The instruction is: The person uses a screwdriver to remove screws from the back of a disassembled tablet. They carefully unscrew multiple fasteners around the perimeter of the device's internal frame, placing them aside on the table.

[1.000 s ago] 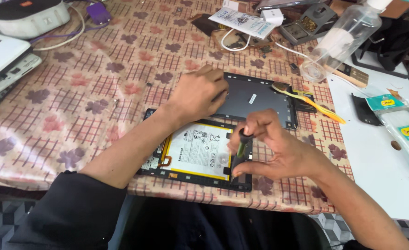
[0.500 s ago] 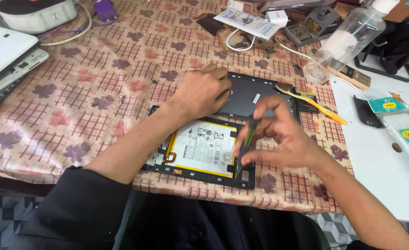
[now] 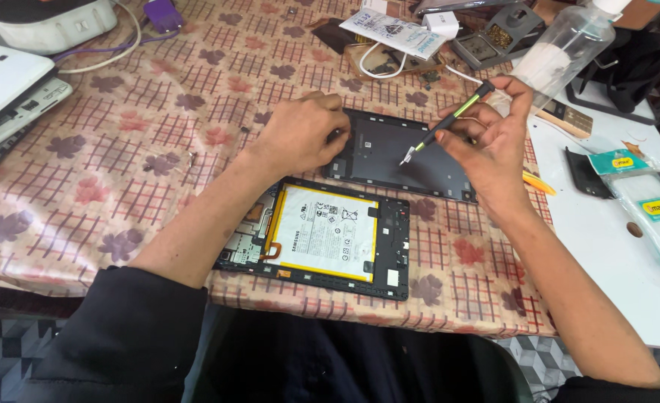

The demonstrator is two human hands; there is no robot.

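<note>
1. Tablecloth [image 3: 121,149] floral, cluttered; opened tablet [image 3: 322,239] at 6 o'clock, back cover [image 3: 390,153] at 12
2. Right hand [image 3: 494,142] pinches screwdriver [image 3: 449,119]; left hand [image 3: 300,134] curled on cover, fingertips hidden

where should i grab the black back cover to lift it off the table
Probably by its near long edge, coming from the side facing the opened tablet. The back cover lies flat, inner side up, so only its thin rim offers a grip. The left hand rests on its left end, and the right hand holds a screwdriver over its right part.
</note>
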